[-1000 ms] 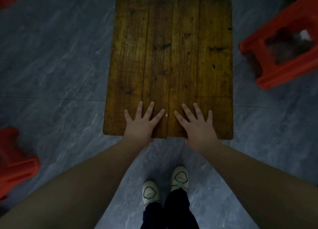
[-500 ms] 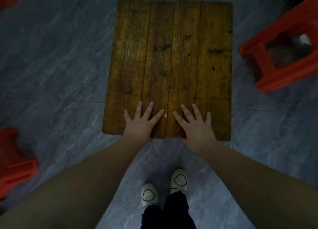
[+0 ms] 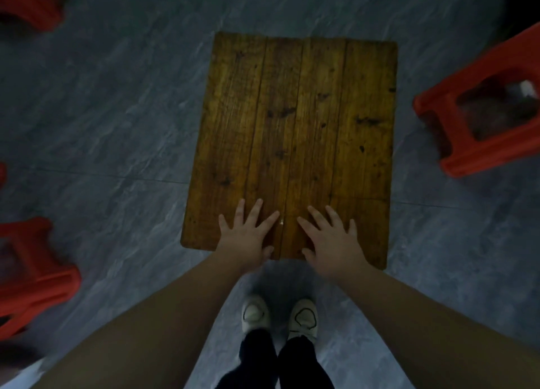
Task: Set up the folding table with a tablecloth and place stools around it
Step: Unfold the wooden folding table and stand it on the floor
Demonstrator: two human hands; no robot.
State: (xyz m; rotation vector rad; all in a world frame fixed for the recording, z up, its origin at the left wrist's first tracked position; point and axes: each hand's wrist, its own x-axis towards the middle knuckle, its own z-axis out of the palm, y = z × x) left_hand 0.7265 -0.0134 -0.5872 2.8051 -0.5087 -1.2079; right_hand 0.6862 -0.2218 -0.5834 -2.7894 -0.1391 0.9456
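Your brown plank table (image 3: 298, 131) stands bare, its near edge under your spread fingers (image 3: 257, 210). Red stools sit well apart: one right (image 3: 482, 119), one left (image 3: 32, 274).

- Table (image 3: 295, 131) is showing amber-brown planks — dark knots and grain streaks.
- Stools (image 3: 479, 119) are glowing red.
- Floor (image 3: 117, 111) is showing grey-blue marbling.
- Shoes (image 3: 302, 320) are showing white with dark outlines — trousers (image 3: 295, 362) black.
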